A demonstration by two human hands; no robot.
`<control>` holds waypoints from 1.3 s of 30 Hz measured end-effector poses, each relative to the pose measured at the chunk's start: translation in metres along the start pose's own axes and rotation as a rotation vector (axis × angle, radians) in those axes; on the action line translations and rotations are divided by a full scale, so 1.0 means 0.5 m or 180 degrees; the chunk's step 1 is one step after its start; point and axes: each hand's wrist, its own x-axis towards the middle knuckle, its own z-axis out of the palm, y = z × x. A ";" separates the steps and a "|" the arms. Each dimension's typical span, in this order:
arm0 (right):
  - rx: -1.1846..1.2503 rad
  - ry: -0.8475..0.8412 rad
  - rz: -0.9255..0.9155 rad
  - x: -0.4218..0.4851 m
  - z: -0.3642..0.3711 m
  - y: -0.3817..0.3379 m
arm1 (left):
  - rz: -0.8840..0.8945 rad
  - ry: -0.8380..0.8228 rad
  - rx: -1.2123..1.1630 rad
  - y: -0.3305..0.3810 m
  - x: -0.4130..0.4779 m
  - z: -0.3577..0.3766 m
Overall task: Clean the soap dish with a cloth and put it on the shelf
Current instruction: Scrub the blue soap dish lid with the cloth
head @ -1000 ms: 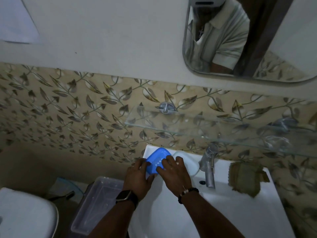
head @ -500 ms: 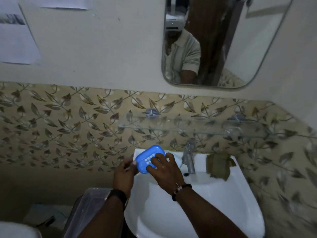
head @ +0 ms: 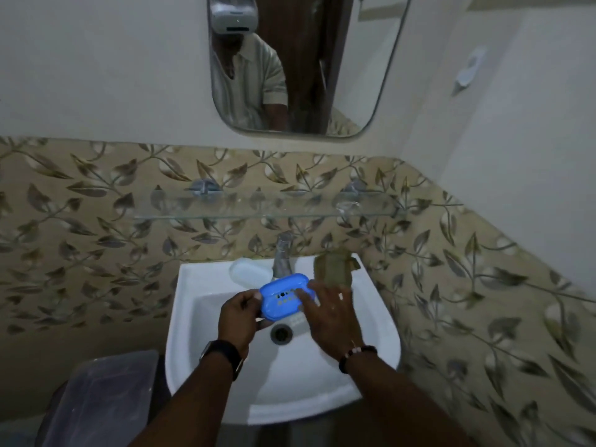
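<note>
A blue perforated soap dish is held above the white sink basin. My left hand grips its left end. My right hand holds its right end, fingers spread over the dish's edge. A folded olive-brown cloth lies on the sink's back right rim, just beyond my right hand and apart from it. The glass shelf runs along the leaf-patterned wall above the tap, with nothing clearly on it.
A white oval lid or soap piece rests on the sink's back rim left of the chrome tap. The drain sits below the dish. A clear plastic box stands at the lower left. A mirror hangs above.
The blue dish has been lifted from the sink's back left rim to over the basin, uncovering the white oval piece. The view has pulled back and shifted right.
</note>
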 end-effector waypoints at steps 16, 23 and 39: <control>-0.0136 -0.1495 0.1478 0.052 0.157 0.241 | 0.0168 0.0329 0.0211 -0.023 0.006 0.049; 0.0315 -0.1809 0.1758 0.086 0.270 0.254 | 0.0125 0.0496 0.0276 -0.041 0.011 0.065; 0.0243 -0.1630 0.1984 0.089 0.319 0.265 | 0.0008 0.0548 0.0266 -0.072 -0.001 0.050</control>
